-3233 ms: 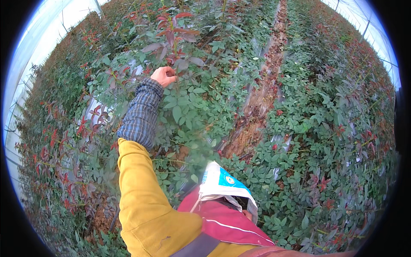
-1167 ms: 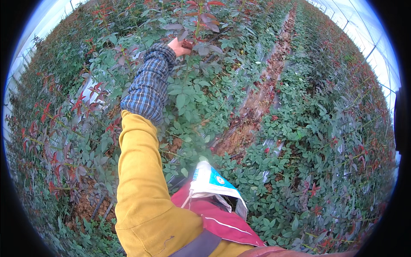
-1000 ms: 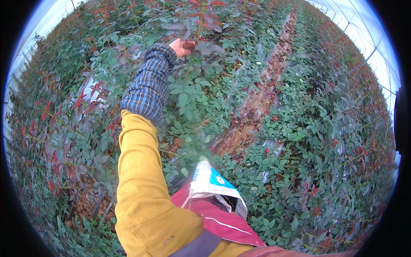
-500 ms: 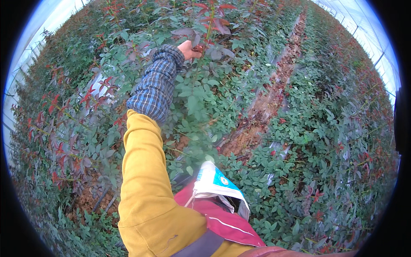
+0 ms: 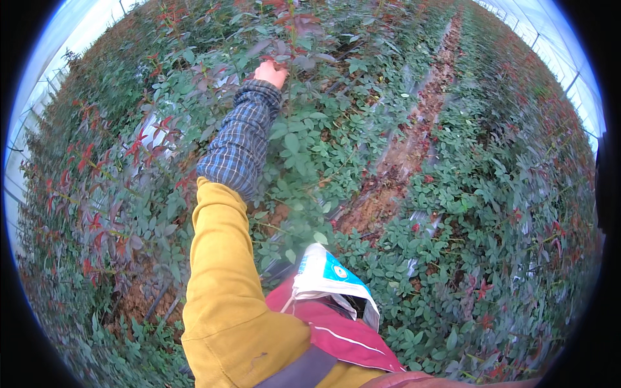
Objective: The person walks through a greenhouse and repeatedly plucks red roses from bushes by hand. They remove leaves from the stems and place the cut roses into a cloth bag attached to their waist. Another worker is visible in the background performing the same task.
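Note:
My left hand (image 5: 272, 74) reaches out among the plants, its fingers curled closed at a tall leafy rose stem (image 5: 288, 97) with dark reddish leaves near its top. Leaves partly cover the fingertips, so the exact grip is hard to see. A blue checked sleeve cover (image 5: 238, 139) wraps the forearm, below a mustard-yellow sleeve (image 5: 223, 258). My right hand is out of the picture. At my waist hangs a white and blue bag (image 5: 336, 275), its mouth partly gaping, against a dark red apron (image 5: 349, 336).
Dense rose bushes (image 5: 466, 213) with green and reddish leaves fill both sides. A narrow strip of brown soil (image 5: 401, 161) littered with debris runs away between the rows. Pale plastic sheeting (image 5: 152, 132) shows through the leaves at left. Translucent greenhouse walls (image 5: 550, 39) rise beyond.
My left hand has shifted slightly left, and the stem's reddish top has moved left and up in the picture. The fingers stay curled at the stem.

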### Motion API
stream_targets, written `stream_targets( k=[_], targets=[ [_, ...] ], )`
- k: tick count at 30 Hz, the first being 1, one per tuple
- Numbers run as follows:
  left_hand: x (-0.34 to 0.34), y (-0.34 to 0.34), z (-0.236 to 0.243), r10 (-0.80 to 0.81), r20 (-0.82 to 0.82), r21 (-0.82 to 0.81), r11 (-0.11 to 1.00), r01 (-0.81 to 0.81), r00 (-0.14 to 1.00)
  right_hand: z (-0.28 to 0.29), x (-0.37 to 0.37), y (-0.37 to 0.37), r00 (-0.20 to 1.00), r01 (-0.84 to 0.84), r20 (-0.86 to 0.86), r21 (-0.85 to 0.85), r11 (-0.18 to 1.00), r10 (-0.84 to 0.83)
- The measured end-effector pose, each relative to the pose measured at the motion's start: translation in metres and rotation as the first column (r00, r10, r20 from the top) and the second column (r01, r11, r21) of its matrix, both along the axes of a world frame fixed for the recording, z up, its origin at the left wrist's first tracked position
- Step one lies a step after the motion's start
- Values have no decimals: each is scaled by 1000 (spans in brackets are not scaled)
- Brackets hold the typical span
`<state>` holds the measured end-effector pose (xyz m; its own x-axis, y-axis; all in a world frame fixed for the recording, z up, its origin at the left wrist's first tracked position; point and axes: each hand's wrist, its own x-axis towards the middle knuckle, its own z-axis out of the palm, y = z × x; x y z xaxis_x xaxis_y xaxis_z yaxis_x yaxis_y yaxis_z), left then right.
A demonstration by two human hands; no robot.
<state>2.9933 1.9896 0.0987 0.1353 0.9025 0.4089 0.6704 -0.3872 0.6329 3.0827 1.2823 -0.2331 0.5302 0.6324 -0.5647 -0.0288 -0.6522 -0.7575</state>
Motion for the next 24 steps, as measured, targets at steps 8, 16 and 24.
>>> stream_targets(
  k=[8, 16, 24],
  targets=[
    [10, 14, 7, -304, 164, 92, 952, 292, 938, 75, -1, 22, 980, -128, 148, -27, 991, 131],
    [9, 38, -6, -466, 314, -16, 869, 495, 827, 251, 89, 139, 892, -449, 212, 298, 843, 400],
    [26, -10, 23, -606, 406, -134, 701, 700, 684, 401, 156, 406, 874, -485, 360, 607, 629, 327]
  ],
)
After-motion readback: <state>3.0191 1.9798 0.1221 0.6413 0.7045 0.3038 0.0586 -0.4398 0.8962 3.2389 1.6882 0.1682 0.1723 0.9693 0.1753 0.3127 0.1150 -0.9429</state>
